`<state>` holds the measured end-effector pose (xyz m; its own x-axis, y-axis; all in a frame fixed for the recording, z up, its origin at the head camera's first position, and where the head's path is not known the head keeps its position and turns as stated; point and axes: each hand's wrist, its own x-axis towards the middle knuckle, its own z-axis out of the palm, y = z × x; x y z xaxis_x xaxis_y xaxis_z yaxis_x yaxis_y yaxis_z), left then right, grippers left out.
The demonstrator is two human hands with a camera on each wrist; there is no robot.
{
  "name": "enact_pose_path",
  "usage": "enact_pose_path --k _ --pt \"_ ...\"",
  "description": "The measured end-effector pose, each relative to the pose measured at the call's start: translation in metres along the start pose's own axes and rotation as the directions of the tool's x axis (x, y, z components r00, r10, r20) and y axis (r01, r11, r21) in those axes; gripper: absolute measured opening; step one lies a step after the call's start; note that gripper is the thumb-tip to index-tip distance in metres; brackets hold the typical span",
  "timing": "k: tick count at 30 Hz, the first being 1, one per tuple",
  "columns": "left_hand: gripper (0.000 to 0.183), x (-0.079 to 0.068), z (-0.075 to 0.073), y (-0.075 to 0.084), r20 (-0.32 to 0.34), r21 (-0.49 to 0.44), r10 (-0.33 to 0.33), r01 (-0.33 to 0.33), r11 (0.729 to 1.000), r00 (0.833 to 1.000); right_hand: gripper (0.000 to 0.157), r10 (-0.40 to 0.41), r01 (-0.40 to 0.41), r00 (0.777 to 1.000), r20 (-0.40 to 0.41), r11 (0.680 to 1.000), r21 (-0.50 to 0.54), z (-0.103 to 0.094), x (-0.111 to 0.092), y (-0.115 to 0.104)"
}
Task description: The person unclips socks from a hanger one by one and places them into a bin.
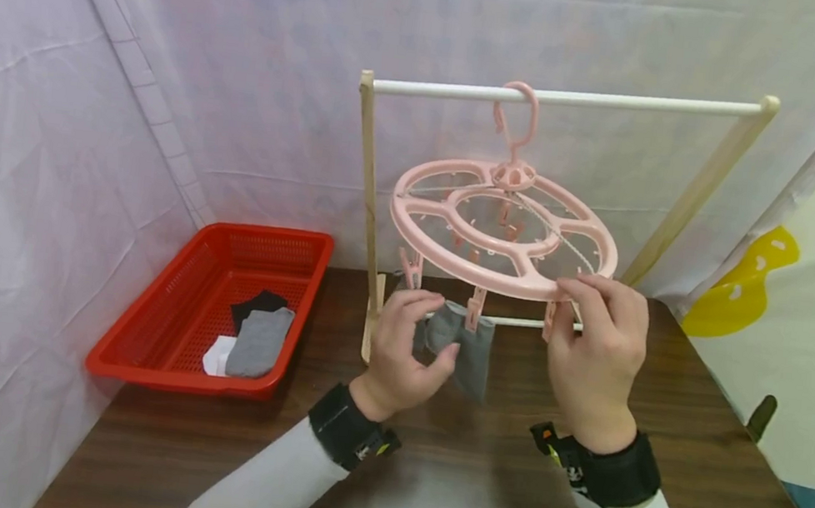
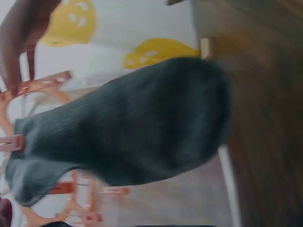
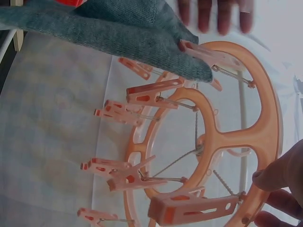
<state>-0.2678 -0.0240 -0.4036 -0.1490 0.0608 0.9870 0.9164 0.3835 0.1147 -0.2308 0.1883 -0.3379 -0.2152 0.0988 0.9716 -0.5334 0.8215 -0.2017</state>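
A pink round clip hanger (image 1: 498,285) hangs by its hook from a rack's white bar. A grey sock (image 1: 473,358) dangles from a pink clothes peg (image 1: 475,310) at the hanger's near side; its full length shows in the left wrist view, the peg biting its cuff. My left hand (image 1: 399,354) is beside the sock, thumb and fingers apart, holding nothing; its blurred fingers (image 3: 222,16) look straight in the right wrist view. With thumb and fingers, my right hand (image 1: 596,351) pinches the hanger's rim at the near right, close to another peg (image 3: 194,208).
On the left of the brown table (image 1: 500,499) stands a red basket (image 1: 144,316) with a grey folded cloth piece (image 1: 261,342), a black one (image 1: 258,304) and a white one (image 1: 217,356). Wooden posts (image 1: 369,191) hold up the white bar (image 1: 643,103). White curtains hang behind.
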Motion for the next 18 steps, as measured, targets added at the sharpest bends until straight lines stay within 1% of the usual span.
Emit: enact_pose_path --k 2,3,4,5,6,7,8,9,11,13,14,15,16,17,18 --pt "0.062 -0.009 0.002 -0.002 0.077 -0.003 -0.041 0.041 0.999 0.996 0.009 0.002 -0.002 1.0 -0.004 1.0 0.005 0.0 0.0 0.0" --pt "0.065 -0.012 0.003 -0.004 0.112 -0.011 -0.074 0.075 0.997 0.991 0.009 0.003 -0.003 1.0 -0.005 1.0 0.007 0.0 0.0 0.001" --pt "0.068 -0.016 0.004 -0.005 0.146 -0.023 -0.112 0.116 0.993 0.983 0.009 0.003 -0.002 1.0 -0.004 1.0 0.008 0.0 0.0 0.001" --pt "0.071 -0.019 0.005 -0.006 0.176 -0.04 -0.158 0.167 0.985 0.972 0.009 0.002 -0.002 1.0 -0.004 1.0 0.011 0.001 0.0 0.001" --pt "0.074 -0.022 0.006 -0.007 0.203 -0.062 -0.21 0.227 0.972 0.956 0.009 0.002 -0.002 1.0 -0.002 1.0 0.01 0.001 0.0 0.001" --pt "0.078 -0.024 0.007 -0.008 0.234 -0.086 -0.266 0.292 0.952 0.935 0.009 0.003 -0.003 1.0 -0.001 1.0 0.01 0.001 0.0 0.001" --pt "0.08 -0.027 0.008 -0.009 0.266 -0.107 -0.325 0.363 0.925 0.907 0.009 0.004 -0.004 1.0 -0.001 1.0 0.01 0.001 0.0 0.001" --pt "0.083 -0.029 0.009 -0.009 0.304 -0.132 -0.38 0.434 0.891 0.874 0.009 0.003 -0.003 1.0 0.001 1.0 0.009 0.001 0.0 0.001" --pt "0.084 -0.029 0.009 -0.005 0.385 -0.169 -0.476 0.567 0.806 0.791 0.009 0.004 -0.004 1.0 0.003 1.0 0.009 0.001 -0.001 0.001" --pt "0.08 -0.025 0.007 0.001 0.454 -0.19 -0.537 0.666 0.721 0.711 0.01 0.006 -0.006 1.0 0.004 1.0 0.011 0.001 -0.002 0.0" --pt "0.077 -0.022 0.005 0.005 0.48 -0.2 -0.558 0.704 0.682 0.677 0.01 0.005 -0.005 1.0 0.005 1.0 0.012 0.002 -0.002 0.0" --pt "0.073 -0.02 0.005 0.007 0.5 -0.211 -0.568 0.728 0.652 0.654 0.01 0.003 -0.003 1.0 0.008 1.0 0.012 0.002 -0.002 0.0" --pt "0.068 -0.018 0.004 0.01 0.513 -0.218 -0.575 0.744 0.632 0.638 0.01 0.003 -0.003 1.0 0.011 1.0 0.011 0.002 -0.002 0.0" --pt "0.062 -0.017 0.004 0.011 0.516 -0.222 -0.578 0.751 0.622 0.631 0.01 0.002 -0.002 1.0 0.013 1.0 0.01 0.002 -0.002 0.0" --pt "0.056 -0.021 0.006 0.01 0.517 -0.22 -0.586 0.759 0.613 0.624 0.01 0.002 -0.002 1.0 0.015 1.0 0.009 0.003 -0.002 0.001"
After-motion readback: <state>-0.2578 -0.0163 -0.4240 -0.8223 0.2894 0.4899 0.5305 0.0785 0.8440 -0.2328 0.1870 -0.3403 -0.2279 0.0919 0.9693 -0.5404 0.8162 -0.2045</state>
